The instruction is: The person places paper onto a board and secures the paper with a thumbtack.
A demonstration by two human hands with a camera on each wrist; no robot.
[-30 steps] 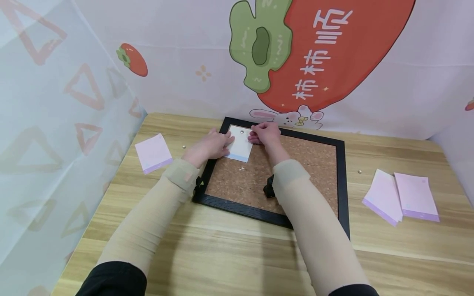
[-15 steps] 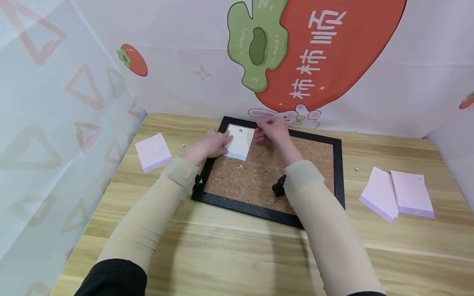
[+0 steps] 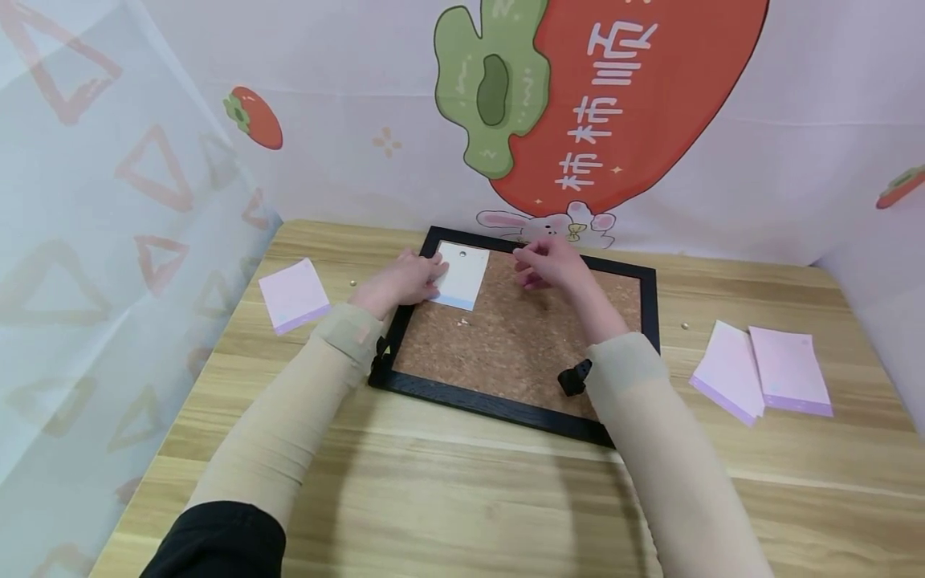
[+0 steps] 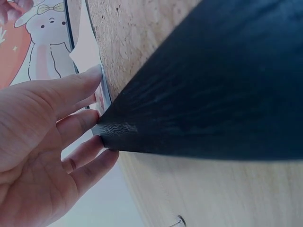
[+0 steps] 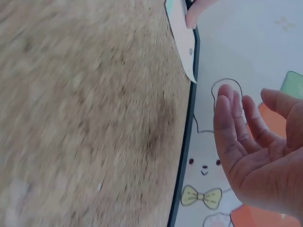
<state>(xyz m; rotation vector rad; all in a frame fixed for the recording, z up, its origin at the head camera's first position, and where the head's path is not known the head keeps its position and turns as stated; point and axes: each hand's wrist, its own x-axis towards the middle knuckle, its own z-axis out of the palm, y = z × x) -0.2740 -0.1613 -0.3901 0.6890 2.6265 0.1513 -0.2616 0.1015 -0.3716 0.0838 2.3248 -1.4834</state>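
Card (image 3: 462, 281) lying in far-left corner of corkboard (image 3: 506, 341), right hand (image 3: 554, 263) drawing away

Desk (image 3: 448, 498): running broad along the near side, giving both forearms room.
Near rail (image 3: 491, 405): slanting across in black. Wrist device (image 3: 573, 379): hanging at the right cuff, above cork.
Purple-edged sheets, right pair (image 3: 733, 369): lying beyond the right rail (image 3: 649, 309), a small stud (image 3: 685, 325) sitting between.
White specks (image 3: 463, 323): lying just nearside of the card.
Purple-edged sheet, left (image 3: 295, 293): lying well apart from the board; second stud (image 3: 353, 282) sitting between.
Left hand (image 3: 401, 281): spreading its fingers, thumb resting on the card, others touching the left rail (image 3: 399, 331), wrapping nothing.
Right hand: hovering, fingers parted and loosely bent, showing nothing held. Change: shifting rightward off the card over the last second, leaving it to silver pin (image 3: 462, 254) and left hand; fastening is probably nearing completion.
Far rail (image 3: 621, 269): closely neighbouring the backdrop (image 3: 347, 177), so room behind is looking tight; bare cork is stretching rightward.
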